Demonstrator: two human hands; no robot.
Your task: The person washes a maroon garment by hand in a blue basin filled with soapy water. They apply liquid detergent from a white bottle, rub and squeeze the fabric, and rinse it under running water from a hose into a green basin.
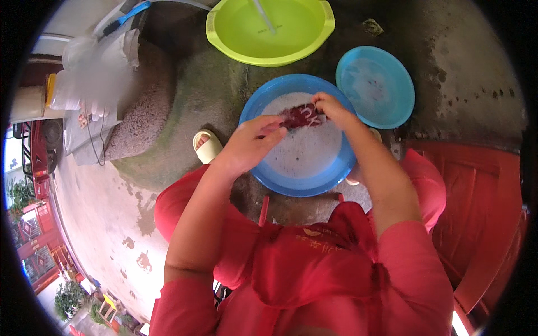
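A dark red piece of cloth with white markings (303, 116) is stretched between my two hands, above a round blue plastic basin (298, 191). My left hand (256, 138) grips its left end, the thumb towards me. At its right end, my right hand (330, 107) pinches the edge of the cloth. Cloudy, whitish soapy water (302, 155) with small dark specks fills the lower part of the basin. The cloth is held over this water, and its exact kind cannot be told.
A yellow-green basin (269, 61) of water stands ahead, with a stream or tube entering it. A smaller light-blue basin (410, 94) of cloudy water is at the right. A blue-handled brush (128, 16) lies upper left on a ledge. A red wooden door (470, 189) is at the right.
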